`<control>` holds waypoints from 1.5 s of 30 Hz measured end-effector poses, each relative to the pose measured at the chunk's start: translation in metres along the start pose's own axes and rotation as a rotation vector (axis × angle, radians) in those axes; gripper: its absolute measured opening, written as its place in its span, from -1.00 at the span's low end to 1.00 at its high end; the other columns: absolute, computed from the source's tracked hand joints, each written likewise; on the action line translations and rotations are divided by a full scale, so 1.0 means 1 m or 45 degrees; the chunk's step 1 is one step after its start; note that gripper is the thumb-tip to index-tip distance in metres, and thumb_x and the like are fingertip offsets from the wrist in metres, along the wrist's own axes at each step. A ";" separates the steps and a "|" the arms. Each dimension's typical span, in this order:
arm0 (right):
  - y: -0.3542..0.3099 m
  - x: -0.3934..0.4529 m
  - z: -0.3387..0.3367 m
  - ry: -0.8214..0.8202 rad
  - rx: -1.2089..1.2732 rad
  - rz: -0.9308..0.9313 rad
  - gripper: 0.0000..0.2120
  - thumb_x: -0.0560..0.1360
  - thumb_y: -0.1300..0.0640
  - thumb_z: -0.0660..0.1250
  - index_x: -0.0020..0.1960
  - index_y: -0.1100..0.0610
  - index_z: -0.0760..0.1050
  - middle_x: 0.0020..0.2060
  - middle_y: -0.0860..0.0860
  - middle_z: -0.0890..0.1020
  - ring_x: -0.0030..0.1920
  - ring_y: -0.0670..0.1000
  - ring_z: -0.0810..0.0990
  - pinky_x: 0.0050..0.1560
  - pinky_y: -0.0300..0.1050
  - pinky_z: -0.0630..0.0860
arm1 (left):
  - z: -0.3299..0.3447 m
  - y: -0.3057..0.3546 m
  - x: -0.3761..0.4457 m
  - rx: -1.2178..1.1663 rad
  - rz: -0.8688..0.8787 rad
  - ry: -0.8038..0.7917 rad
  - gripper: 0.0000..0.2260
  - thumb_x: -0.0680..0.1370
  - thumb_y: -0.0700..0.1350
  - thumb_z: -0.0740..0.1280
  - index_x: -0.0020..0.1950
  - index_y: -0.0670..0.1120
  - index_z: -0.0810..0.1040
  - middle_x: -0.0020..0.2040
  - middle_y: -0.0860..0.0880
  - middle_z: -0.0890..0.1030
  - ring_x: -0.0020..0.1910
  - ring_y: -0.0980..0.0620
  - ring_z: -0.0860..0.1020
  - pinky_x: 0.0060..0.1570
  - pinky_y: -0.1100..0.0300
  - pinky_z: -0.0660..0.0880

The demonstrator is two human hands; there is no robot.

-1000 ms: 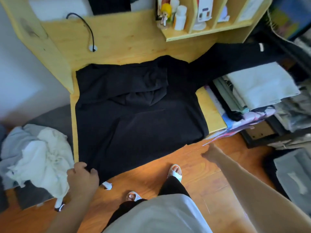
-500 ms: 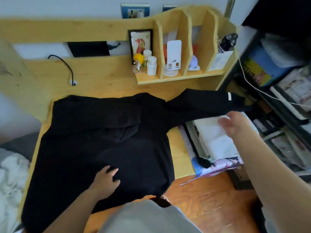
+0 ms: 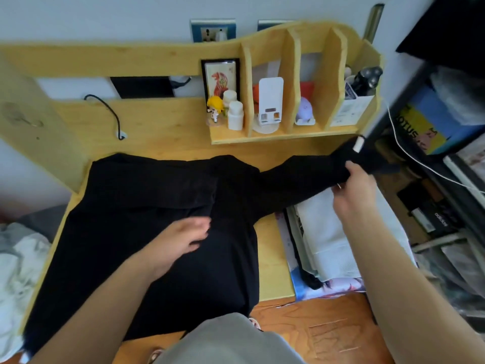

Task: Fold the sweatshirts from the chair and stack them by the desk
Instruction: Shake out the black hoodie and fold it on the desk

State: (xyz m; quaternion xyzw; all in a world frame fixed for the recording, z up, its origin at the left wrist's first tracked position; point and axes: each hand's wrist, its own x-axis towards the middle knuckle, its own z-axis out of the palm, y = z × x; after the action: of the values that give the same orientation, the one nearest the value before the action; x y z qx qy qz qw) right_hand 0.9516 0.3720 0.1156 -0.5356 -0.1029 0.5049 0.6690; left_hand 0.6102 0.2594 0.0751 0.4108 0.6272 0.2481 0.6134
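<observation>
Sleeve (image 3: pixel 301 177) of the black sweatshirt (image 3: pixel 157 232) is what the next move turns on: it runs out from the body toward the far right, long axis slanting up-right across the desk (image 3: pixel 273 258) edge and over the stack of folded clothes (image 3: pixel 328 232) beside it. Right hand (image 3: pixel 354 190) is at the cuff end, fingers closed on the sleeve fabric just short of the white tag (image 3: pixel 357 146), so it's the nearer hand by far. Left hand (image 3: pixel 181 240) lies flat, fingers loose and spread, pressing on the sweatshirt's chest w/o gripping anything; prob. there to pin the body. Body of the garment lies spread over most of the desk, hem hanging off the near edge. Other sleeve looks already folded in across the upper left, tho dark cloth makes that hard to confirm. Judging from this, the sleeve needs to swing left and inward, toward the left hand, pivoting at the shoulder. More sweatshirts (image 3: pixel 18 271) wait in a pale heap at far left.
</observation>
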 end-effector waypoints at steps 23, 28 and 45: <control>0.199 -0.110 0.032 -0.630 -2.076 -0.158 -0.45 0.62 0.06 0.24 0.58 0.02 0.20 0.48 0.06 0.32 0.42 0.14 0.37 0.41 0.03 0.36 | -0.196 0.031 0.035 -1.241 0.308 0.368 -0.70 0.63 -0.13 0.38 0.36 -0.08 0.55 0.22 -0.07 0.69 0.19 -0.05 0.67 0.18 -0.01 0.59; 0.220 -0.119 0.022 -0.533 -2.308 0.171 -0.45 0.61 0.02 0.22 0.58 0.04 0.21 0.48 0.12 0.28 0.42 0.20 0.36 0.41 0.01 0.36 | -0.290 -0.051 0.110 -0.643 -0.263 0.864 -0.54 0.64 -0.09 0.29 0.54 -0.10 0.35 0.44 -0.08 0.50 0.32 -0.14 0.54 0.23 -0.01 0.51; 0.297 0.003 0.058 -0.450 -2.530 -0.855 -0.66 0.34 0.45 0.30 0.05 0.18 0.40 -0.03 0.13 0.46 -0.05 0.19 0.47 -0.22 0.09 0.51 | -0.163 -0.124 0.198 1.569 0.093 0.222 -0.42 0.68 0.28 -0.12 0.63 0.23 -0.30 0.67 -0.09 -0.24 0.64 -0.18 -0.23 0.59 -0.17 -0.18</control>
State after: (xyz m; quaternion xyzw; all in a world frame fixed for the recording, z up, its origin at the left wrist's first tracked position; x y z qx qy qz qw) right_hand 0.7453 0.3852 -0.1057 -0.7046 -0.7074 0.0543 0.0119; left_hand 0.4434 0.3861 -0.1172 0.6887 0.6884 -0.1059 0.2014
